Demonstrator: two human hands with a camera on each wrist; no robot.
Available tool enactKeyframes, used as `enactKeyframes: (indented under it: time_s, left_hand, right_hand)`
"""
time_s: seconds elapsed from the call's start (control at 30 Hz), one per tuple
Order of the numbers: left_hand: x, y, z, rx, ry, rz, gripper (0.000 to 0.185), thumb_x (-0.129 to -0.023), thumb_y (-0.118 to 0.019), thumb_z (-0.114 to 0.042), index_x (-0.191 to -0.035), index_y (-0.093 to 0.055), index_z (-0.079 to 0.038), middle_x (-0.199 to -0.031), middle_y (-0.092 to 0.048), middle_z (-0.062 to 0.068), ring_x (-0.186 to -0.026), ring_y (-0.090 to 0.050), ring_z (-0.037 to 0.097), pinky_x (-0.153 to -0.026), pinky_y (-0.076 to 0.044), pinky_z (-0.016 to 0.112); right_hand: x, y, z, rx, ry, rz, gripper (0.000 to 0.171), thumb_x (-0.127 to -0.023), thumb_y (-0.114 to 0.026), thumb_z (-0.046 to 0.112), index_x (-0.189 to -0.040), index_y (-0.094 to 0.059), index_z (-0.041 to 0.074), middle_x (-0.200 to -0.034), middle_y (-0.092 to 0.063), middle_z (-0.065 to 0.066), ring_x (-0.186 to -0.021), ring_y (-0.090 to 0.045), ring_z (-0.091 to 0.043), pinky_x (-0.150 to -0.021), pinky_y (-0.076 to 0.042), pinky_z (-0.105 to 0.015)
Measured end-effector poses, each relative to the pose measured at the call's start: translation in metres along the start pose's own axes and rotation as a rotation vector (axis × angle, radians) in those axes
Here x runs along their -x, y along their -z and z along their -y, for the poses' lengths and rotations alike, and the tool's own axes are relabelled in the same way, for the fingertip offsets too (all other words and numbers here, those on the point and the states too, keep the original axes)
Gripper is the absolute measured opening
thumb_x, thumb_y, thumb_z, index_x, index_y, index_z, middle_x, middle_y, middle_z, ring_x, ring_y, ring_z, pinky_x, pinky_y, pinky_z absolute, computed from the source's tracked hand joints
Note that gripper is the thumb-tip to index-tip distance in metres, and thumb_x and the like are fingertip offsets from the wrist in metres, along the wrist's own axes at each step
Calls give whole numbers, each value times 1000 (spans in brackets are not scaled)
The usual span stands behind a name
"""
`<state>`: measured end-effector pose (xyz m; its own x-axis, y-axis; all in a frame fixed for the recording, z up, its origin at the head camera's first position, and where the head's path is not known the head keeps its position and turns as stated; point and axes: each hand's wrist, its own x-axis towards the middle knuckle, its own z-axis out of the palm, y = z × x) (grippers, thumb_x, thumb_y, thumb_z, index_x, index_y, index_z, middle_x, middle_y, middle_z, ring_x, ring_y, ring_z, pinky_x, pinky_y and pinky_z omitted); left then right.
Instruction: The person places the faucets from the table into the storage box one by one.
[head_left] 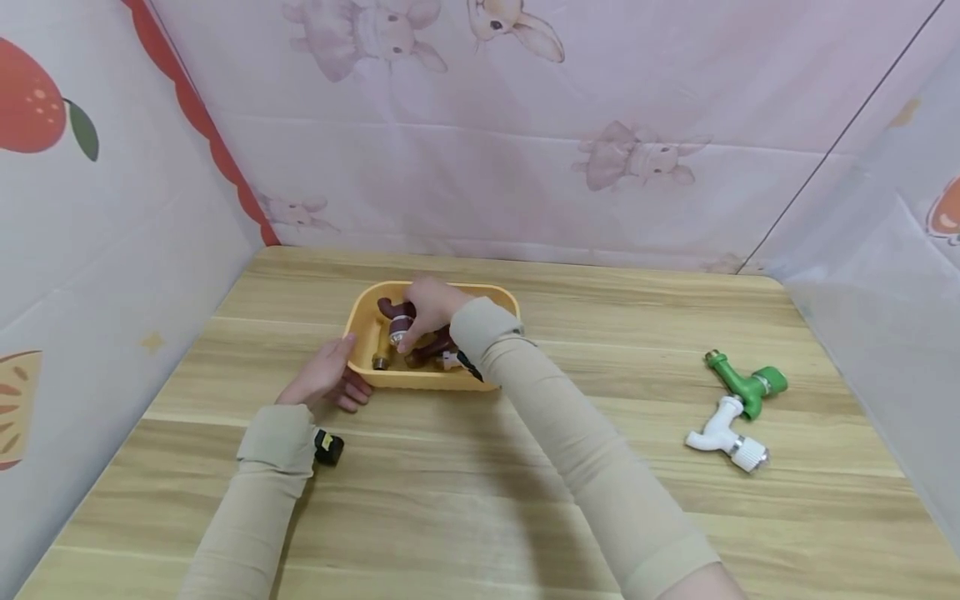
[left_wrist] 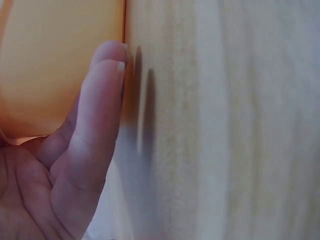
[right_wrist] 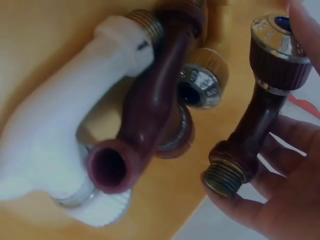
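Maroon plastic tap (right_wrist: 265, 115), brass threaded end pointing down toward the palm and chrome-capped knob up top, is gripped in the curled fingers of the right hand (head_left: 426, 310) just above the yellow tray (head_left: 358, 321), long axis roughly upright. Another maroon tap (right_wrist: 145, 115) and a white tap (right_wrist: 55, 145) are left lying in the tray. The tray's near-left wall is steadied by the left hand (head_left: 324, 377), fingers straight.
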<state>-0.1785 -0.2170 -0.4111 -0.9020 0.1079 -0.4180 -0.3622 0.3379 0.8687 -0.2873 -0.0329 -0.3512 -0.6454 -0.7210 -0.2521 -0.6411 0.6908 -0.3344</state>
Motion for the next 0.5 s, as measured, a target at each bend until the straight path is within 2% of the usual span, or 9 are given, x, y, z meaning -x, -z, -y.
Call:
enactKeyframes:
  time_s: [0.17, 0.3, 0.37, 0.5]
  left_hand:
    - [-1, 1, 1, 1, -2, 3, 65, -98, -12, -46, -125, -27, 11, -75, -61, 20, -63, -63, 27, -58, -56, 43]
    - [1, 0, 1, 11, -15, 9, 66, -97, -14, -49, -125, -26, 10, -75, -61, 20, -63, -63, 28, -59, -56, 44]
    - [2, 0, 0, 24, -36, 22, 68, -97, -15, -50, -123, -26, 12, -74, -61, 20, -62, -63, 28, -58, -56, 44]
    - [1, 0, 1, 36, -39, 26, 68, -97, -15, -50, -124, -25, 11, -73, -60, 20, -61, -63, 28, -57, -56, 44]
  right_hand:
    - [-2, -5, -2, -14, -18, 1, 52, -64, -78, 50, -91, -57, 12, -87, -55, 1, -76, -48, -14, -62, -41, -24]
    - [3, -3, 1, -34, -46, 27, 48, -68, -77, 43, -97, -58, 9, -91, -57, -2, -79, -49, -15, -65, -42, -24]
    - [5, -3, 2, -42, -52, 49, 54, -70, -76, 42, -107, -58, 8, -100, -59, -2, -86, -51, -15, -71, -43, -23]
    - [6, -2, 1, -43, -37, 76, 69, -75, -73, 40, -129, -48, 6, -126, -52, -5, -112, -48, -17, -93, -40, -24]
